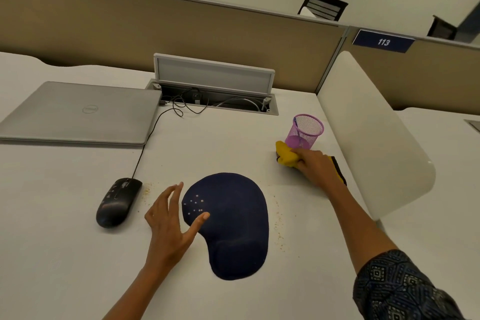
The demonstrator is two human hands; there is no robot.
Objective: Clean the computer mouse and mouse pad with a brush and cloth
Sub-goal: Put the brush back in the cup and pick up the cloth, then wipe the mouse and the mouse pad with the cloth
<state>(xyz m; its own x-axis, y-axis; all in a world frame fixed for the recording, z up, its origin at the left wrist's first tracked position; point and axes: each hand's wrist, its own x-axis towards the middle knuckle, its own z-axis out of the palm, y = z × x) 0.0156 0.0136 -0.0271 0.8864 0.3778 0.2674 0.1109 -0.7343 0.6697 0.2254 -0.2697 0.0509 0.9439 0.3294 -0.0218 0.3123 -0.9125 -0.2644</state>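
A dark blue mouse pad [233, 226] with a wrist rest lies on the white desk, with small white specks on its upper left part. My left hand [168, 221] hovers at the pad's left edge, fingers spread and straight, thumb over the pad. A black wired mouse [118, 202] with pale smudges sits to the left of that hand. My right hand [315, 166] grips a yellow cloth [285, 154] on the desk at the right. A thin brush handle stands in the purple mesh cup [306, 130] just behind the cloth.
A shut grey laptop [83, 112] lies at the back left. An open cable hatch [215, 91] sits behind the pad, the mouse cable running into it. Crumbs [279, 223] are scattered right of the pad and beside the mouse. A white divider [371, 132] bounds the desk on the right.
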